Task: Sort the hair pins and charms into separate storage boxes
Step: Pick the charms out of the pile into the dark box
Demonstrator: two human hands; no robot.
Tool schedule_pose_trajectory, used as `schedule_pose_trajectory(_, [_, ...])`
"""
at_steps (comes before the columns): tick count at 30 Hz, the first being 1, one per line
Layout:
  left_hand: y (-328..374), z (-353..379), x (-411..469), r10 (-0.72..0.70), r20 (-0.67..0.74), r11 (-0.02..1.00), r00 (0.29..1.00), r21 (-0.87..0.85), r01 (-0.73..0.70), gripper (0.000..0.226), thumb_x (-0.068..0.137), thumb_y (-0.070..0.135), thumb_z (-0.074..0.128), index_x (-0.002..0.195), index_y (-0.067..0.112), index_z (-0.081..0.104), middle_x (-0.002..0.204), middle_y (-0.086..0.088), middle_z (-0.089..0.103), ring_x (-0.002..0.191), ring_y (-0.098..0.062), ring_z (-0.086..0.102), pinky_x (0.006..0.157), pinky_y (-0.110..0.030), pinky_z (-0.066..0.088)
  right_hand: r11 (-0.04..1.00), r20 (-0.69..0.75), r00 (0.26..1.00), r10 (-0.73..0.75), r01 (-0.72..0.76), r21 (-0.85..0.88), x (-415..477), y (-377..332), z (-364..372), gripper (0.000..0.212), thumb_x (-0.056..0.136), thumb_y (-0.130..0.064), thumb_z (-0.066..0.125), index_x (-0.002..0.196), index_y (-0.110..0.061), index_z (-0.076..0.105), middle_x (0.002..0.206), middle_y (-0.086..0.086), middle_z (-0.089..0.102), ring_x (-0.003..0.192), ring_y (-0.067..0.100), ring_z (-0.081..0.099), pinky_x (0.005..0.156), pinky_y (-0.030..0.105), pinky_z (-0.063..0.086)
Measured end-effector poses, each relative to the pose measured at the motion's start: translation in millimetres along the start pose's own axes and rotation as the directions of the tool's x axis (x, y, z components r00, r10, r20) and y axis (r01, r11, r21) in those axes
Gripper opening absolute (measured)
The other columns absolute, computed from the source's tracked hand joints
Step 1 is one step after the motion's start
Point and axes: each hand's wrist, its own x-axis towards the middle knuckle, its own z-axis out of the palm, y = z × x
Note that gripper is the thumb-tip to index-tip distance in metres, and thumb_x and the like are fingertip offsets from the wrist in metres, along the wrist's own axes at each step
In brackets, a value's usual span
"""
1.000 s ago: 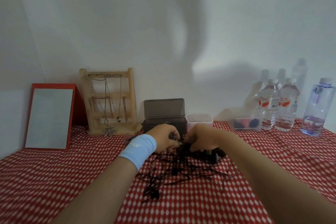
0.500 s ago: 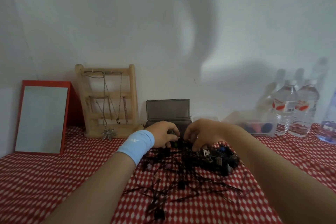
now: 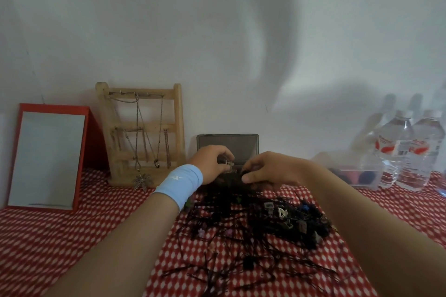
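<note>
A tangled heap of thin black hair pins (image 3: 243, 246) sprawls over the red-and-white checked cloth (image 3: 60, 243), nearer than both hands. Small charms (image 3: 282, 213), pale and boxy, lie in the heap's right part, just below the right hand (image 3: 270, 171). That hand curls palm-down over the far edge of the pile; whether its fingers pinch anything, I cannot tell. The left hand (image 3: 210, 166), above a light-blue wristband (image 3: 181, 182), pinches a small silvery piece (image 3: 228, 163) between its fingertips. Just beyond the grip stands a dark translucent box (image 3: 228, 146), lid upright. Further right sit a clear tub (image 3: 357, 171) and 2 plastic water bottles (image 3: 407, 147).
</note>
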Motion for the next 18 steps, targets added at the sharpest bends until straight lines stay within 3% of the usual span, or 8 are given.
schedule_pose_trajectory(3, [-2,1,8,-0.022,-0.033,1.0,0.999,-0.022,0.021,0.025,0.087,0.014,0.071,0.107,0.028,0.068,0.109,0.011,0.065,0.102,-0.009,0.06,0.09,-0.022,0.044,0.999,-0.018,1.0,-0.01,0.011,0.053,6,2,1,0.02,0.088,-0.025,0.078,0.104,-0.018,0.068,0.08,0.007,0.067,0.059,0.012,0.056,0.055,0.021,0.047])
schedule_pose_trajectory(7, [0,3,13,-0.036,0.086,0.999,0.996,-0.012,0.037,0.039,0.089,0.011,0.066,0.125,0.026,0.062,0.12,0.007,0.068,0.112,-0.012,0.061,0.099,-0.026,0.044,0.984,-0.151,0.988,-0.013,0.04,0.175,14,2,2,0.023,0.089,-0.019,0.076,0.107,-0.008,0.068,0.067,-0.002,0.067,0.05,0.008,0.053,0.048,0.019,0.043])
schedule_pose_trajectory(10, [7,2,12,-0.041,0.038,0.996,0.998,-0.081,0.044,0.033,0.09,0.014,0.057,0.113,0.037,0.064,0.112,0.013,0.07,0.108,-0.01,0.062,0.1,-0.032,0.047,0.973,-0.225,0.974,0.02,0.033,0.229,22,2,4,0.022,0.09,-0.022,0.076,0.104,-0.006,0.069,0.066,0.0,0.065,0.049,0.009,0.053,0.046,0.02,0.042])
schedule_pose_trajectory(12, [14,2,7,-0.058,0.075,0.982,0.996,-0.176,0.07,0.026,0.084,0.026,0.067,0.107,0.037,0.061,0.101,0.012,0.07,0.098,-0.011,0.064,0.092,-0.031,0.05,0.963,-0.255,0.966,0.043,0.028,0.268,27,2,5,0.019,0.091,-0.024,0.075,0.095,-0.006,0.068,0.062,0.0,0.064,0.048,0.009,0.052,0.046,0.02,0.041])
schedule_pose_trajectory(14, [17,4,2,-0.065,0.091,0.977,0.994,-0.196,0.082,0.04,0.076,0.035,0.078,0.111,0.033,0.058,0.098,0.009,0.068,0.092,-0.012,0.065,0.081,-0.026,0.049,0.945,-0.245,0.968,0.058,0.026,0.325,31,1,7,0.02,0.091,-0.025,0.074,0.091,-0.006,0.068,0.06,0.001,0.061,0.048,0.009,0.052,0.045,0.019,0.041])
schedule_pose_trajectory(18, [13,5,-5,-0.125,-0.012,0.94,0.992,-0.321,0.115,0.029,0.075,0.026,0.082,0.099,0.029,0.065,0.084,0.005,0.074,0.077,-0.009,0.069,0.078,-0.031,0.057,0.889,-0.196,0.979,0.046,0.05,0.456,33,-1,10,0.026,0.089,-0.03,0.076,0.092,-0.005,0.069,0.067,0.005,0.062,0.053,0.011,0.052,0.047,0.021,0.041])
